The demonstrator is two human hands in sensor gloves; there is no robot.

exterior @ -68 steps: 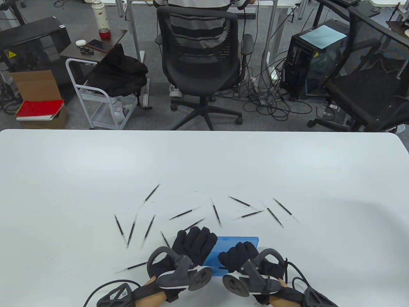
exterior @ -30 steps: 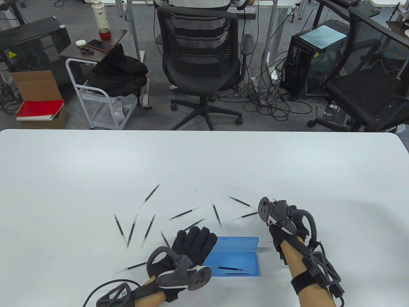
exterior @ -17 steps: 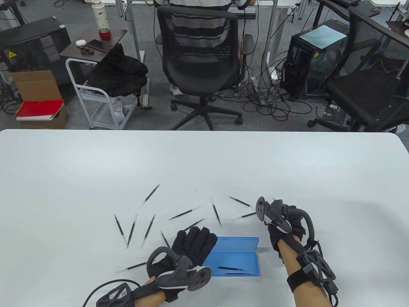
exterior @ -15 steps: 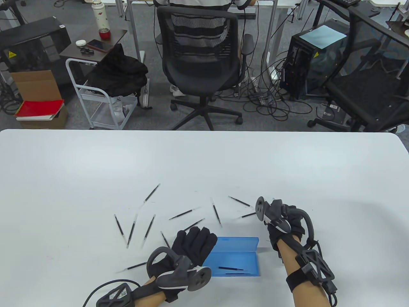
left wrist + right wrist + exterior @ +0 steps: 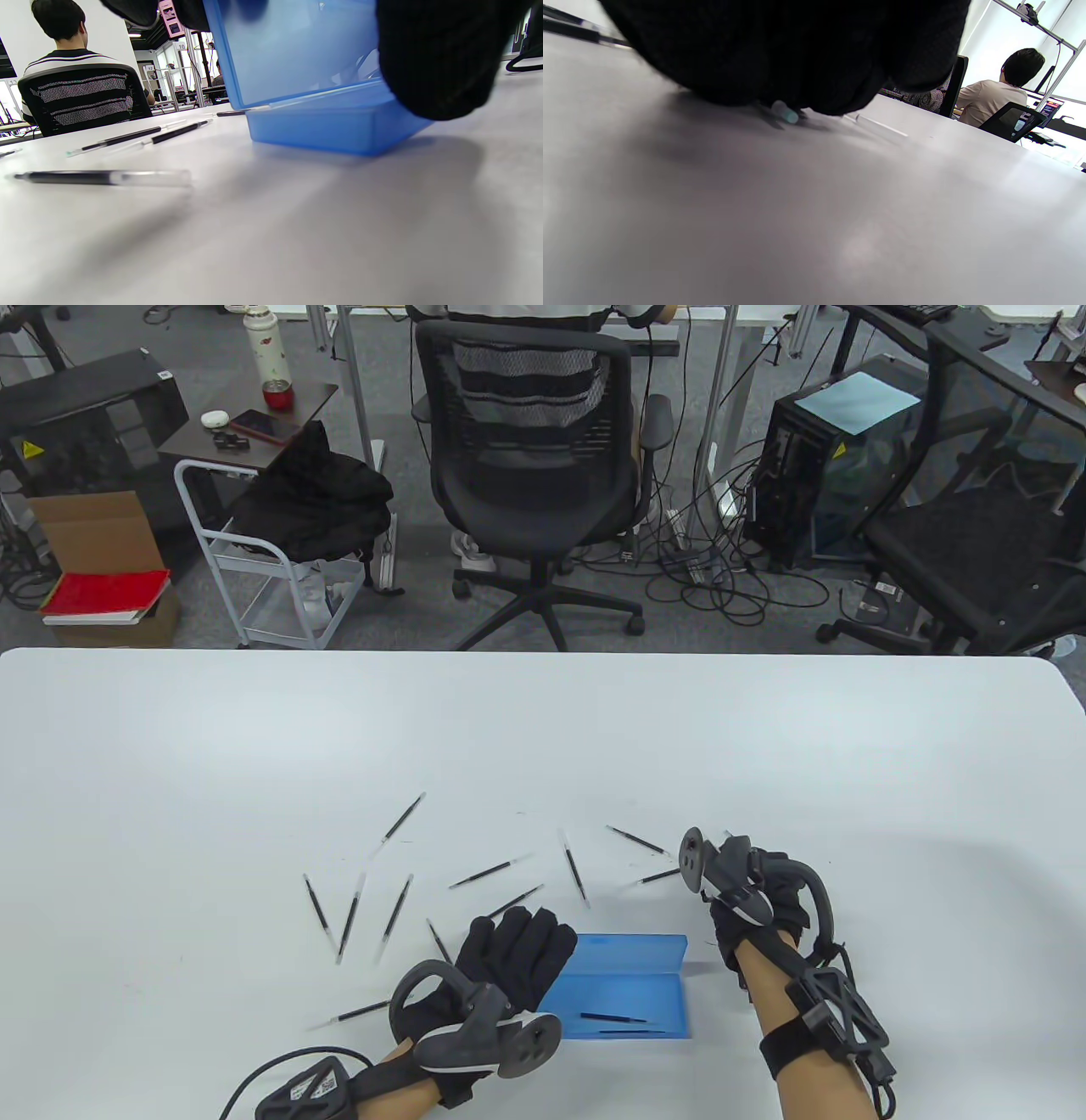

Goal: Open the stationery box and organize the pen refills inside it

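Observation:
The blue stationery box (image 5: 645, 988) lies open near the table's front edge, lid (image 5: 297, 46) upright at the back, two pen refills (image 5: 612, 1016) in its tray. My left hand (image 5: 519, 952) holds the box's left end, fingers behind the lid and thumb (image 5: 432, 59) in front. My right hand (image 5: 776, 895) is down on the table right of the box, fingers curled over a pen refill whose pale end (image 5: 785, 113) pokes out beneath them. Several loose refills (image 5: 490, 871) lie scattered beyond the box, one (image 5: 102, 178) close by my left wrist.
Refills (image 5: 352, 916) fan out on the white table (image 5: 543, 729) left of and behind the box. Beyond the far edge stands a black office chair (image 5: 530, 475) with a person seated past it, a small cart (image 5: 271, 560), and computer towers with cables.
My right hand left the box front and went up-right to the refills there, then settled almost still. Two refills now show in the tray. The left hand has not moved.

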